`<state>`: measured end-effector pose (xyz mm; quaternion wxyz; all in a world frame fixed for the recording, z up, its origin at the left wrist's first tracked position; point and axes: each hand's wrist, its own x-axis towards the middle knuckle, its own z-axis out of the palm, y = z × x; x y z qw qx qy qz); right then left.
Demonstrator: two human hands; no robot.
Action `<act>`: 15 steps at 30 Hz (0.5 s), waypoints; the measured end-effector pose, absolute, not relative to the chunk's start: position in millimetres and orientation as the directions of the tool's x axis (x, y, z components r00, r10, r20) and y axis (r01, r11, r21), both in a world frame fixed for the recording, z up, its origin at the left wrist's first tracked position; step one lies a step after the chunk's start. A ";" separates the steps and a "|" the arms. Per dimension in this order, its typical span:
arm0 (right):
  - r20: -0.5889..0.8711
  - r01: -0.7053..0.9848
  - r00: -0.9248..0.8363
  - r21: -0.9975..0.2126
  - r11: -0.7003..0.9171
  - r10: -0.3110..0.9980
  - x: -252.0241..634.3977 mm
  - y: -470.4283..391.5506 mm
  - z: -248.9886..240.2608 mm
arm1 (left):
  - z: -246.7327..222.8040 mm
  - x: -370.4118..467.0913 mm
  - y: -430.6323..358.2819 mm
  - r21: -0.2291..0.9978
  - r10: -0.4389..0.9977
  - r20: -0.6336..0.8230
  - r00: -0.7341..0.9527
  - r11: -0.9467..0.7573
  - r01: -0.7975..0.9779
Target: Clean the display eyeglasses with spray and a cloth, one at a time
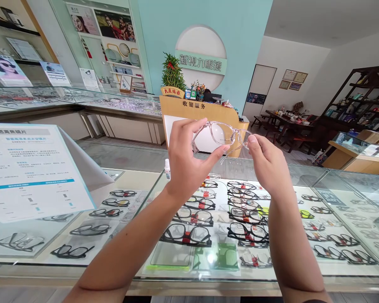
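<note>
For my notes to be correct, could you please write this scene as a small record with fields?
Place: glasses shop
Left hand: holds one side of the clear glasses
Right hand: pinches the other side
Position: raised above the glass counter
Inside counter: rows of display glasses, many with red tags
On counter: small white bottle, large printed card
Behind: wooden desk, green plant

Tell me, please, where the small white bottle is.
In the head view, the small white bottle stands on the glass counter, left of centre, just left of the left hand.
</note>
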<state>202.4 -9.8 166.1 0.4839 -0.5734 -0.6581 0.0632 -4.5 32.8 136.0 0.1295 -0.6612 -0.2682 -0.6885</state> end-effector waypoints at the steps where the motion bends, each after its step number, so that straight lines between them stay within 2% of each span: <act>1: 0.564 0.695 0.126 -0.638 0.333 0.816 202.3 -9.9 166.2 | 136.0 -4.3 32.4 0.200 0.178 0.980 -0.093 -0.824 0.530; 9: 0.565 0.693 0.136 -0.641 0.330 0.814 203.9 -8.4 165.6 | 135.1 -4.1 32.3 0.254 0.237 0.966 -0.101 -0.808 0.531; 15: 0.651 0.672 0.138 -0.615 0.412 0.747 204.4 -6.6 163.1 | 134.2 -12.6 47.1 0.301 0.287 0.952 -0.103 -0.825 0.478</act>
